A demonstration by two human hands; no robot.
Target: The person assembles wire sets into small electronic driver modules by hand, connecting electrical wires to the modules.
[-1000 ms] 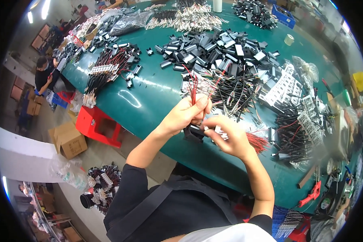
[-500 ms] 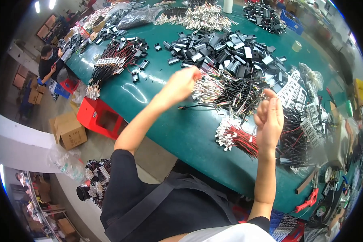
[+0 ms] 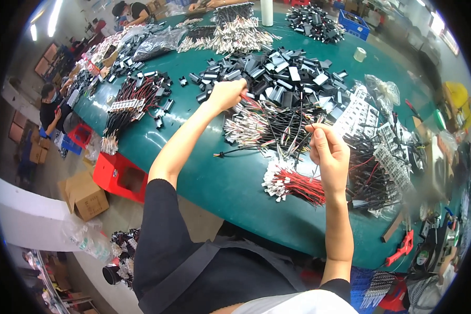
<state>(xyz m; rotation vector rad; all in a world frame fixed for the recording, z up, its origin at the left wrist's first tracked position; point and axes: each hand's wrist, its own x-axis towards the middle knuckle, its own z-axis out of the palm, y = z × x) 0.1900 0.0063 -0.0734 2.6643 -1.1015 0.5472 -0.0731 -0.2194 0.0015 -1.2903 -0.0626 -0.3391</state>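
My left hand (image 3: 227, 96) is closed in a pinch above the near left edge of a heap of black plastic housings (image 3: 282, 73). A bit of red shows at its fingertips, too small to name. Below and to the right lies a bundle of black cables (image 3: 282, 123) with white-tipped wire ends. My right hand (image 3: 331, 154) hovers at the right end of this bundle, thumb and forefinger pinched together; what they hold is too thin to make out. Nearer to me, beside the right hand, is a bunch of red wires (image 3: 303, 187) with white connectors.
White connector strips (image 3: 358, 116) and black cables lie at the right, near a clear plastic bag (image 3: 383, 91). A red-handled tool (image 3: 401, 248) rests by the right edge. Another cable bundle (image 3: 123, 107) lies left. A red stool (image 3: 118, 175) stands beside the green table (image 3: 220, 191). Co-workers sit beyond.
My hands have come closer together. The right fingers, raised before, are now pinched over the cable bundle; the left hand has moved slightly farther away. The whole view has shifted a little.
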